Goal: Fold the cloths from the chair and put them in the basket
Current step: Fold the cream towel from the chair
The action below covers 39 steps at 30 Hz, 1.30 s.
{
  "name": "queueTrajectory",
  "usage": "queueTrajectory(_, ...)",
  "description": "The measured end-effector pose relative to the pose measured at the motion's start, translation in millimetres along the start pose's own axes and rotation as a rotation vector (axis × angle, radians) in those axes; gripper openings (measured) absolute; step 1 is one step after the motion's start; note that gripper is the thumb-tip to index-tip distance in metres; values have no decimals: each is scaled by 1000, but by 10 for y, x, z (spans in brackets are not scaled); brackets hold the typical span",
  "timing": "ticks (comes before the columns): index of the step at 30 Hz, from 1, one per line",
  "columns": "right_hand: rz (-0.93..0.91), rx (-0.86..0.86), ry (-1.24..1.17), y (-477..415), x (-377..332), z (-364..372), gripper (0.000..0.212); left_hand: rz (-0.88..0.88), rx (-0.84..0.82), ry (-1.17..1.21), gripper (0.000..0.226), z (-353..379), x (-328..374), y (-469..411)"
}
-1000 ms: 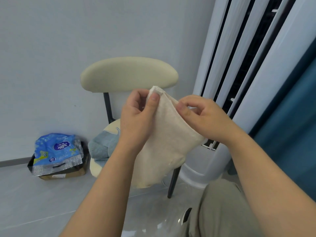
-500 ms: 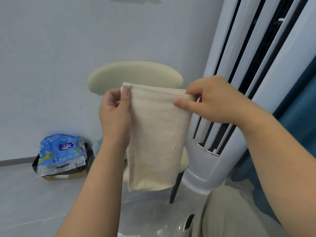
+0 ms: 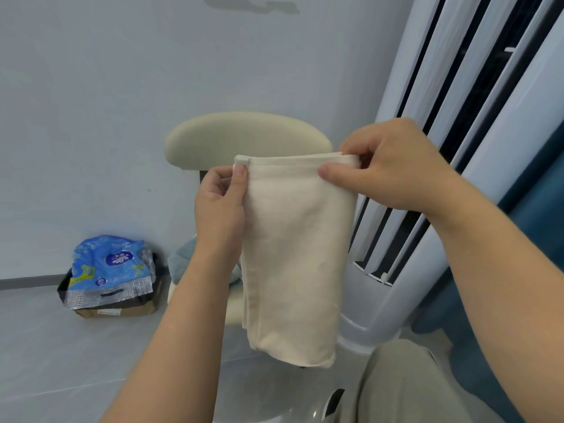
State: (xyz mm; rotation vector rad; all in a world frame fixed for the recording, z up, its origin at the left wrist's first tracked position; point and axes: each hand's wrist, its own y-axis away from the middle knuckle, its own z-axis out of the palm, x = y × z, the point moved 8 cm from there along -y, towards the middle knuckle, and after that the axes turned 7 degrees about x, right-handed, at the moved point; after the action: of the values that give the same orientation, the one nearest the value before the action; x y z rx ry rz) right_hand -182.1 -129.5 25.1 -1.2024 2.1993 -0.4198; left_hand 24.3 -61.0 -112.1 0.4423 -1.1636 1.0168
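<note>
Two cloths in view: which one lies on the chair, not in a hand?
The blue cloth, on the chair seat behind the left forearm. The cream cloth hangs folded, its top corners pinched by the left hand and right hand.

Mostly hidden behind the cream cloth and left forearm — seat of the chair, only a sliver of blue cloth showing. Fingertips of left hand and right hand out of sight behind the cloth. Print on the blue packet too small to read. Cut off at top — the tower unit.

A blue cloth lies on the chair seat.
</note>
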Motion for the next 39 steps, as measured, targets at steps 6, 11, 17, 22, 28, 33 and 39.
queueTrajectory(6, 78, 3, -11, 15, 160, 1, 38, -2, -24, -30, 19, 19, 20, 22)
queueTrajectory(11, 174, -12, -59, 60, 402, 5, 29, 35, -72, -29, 15, 115, 101, 114)
queueTrajectory(17, 241, -168, -20, 147, 561, 269, 37, 96, -230, -100, 10, 355, 144, 293)
queueTrajectory(22, 159, -24, -108, 69, 314, 503, 35, 126, -326, -163, 11, 486, 117, 398)
queueTrajectory(28, 123, 16, -96, 32, 277, 670, 21, 86, -288, -178, 11, 436, 58, 371)
queueTrajectory(33, 144, 22, -44, 15, 331, 725, 24, 30, -281, -185, 17, 427, -7, 377)
queueTrajectory(39, 259, 187, -64, -108, 508, 419, 26, 7, -398, -241, 32, 436, -184, 384)
